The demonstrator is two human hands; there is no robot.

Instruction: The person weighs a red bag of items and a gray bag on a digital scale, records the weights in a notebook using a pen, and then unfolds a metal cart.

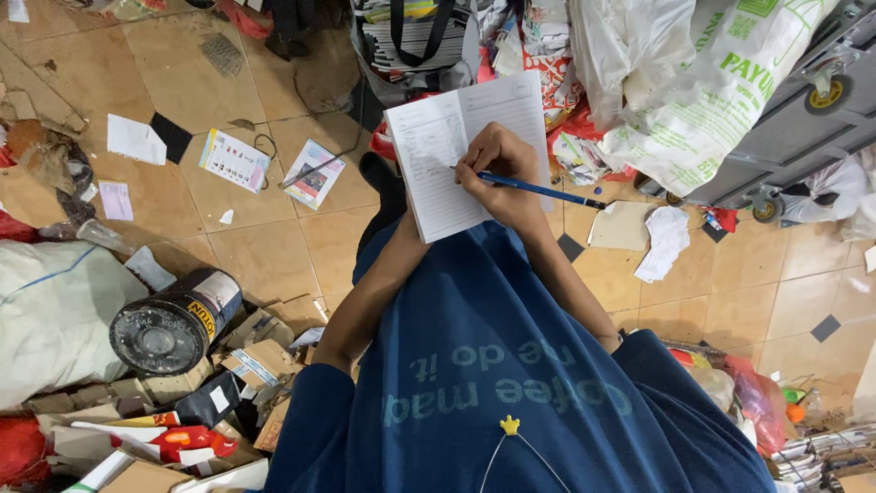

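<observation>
A notebook (456, 155) lies open in mid-air above a littered tile floor (265, 246), its lined pages already carrying handwriting on the left page, as a person in a blue shirt writes an entry. The right hand (497, 169) is curled tight around a blue pen (538, 190), fingers narrow, the tip pressed to the page near the centre fold. The left hand is hidden under the notebook, so its grip cannot be told; only the forearm shows, rising to support the book from below. The step in hand appears to be writing a line; the next stroke calls for a steady book and a small move of the pen across the page. A black tin can (173, 324) lies on its side at the near left among flattened cardboard (255, 361), and white plastic sacks (703, 82) sit at the far right.
</observation>
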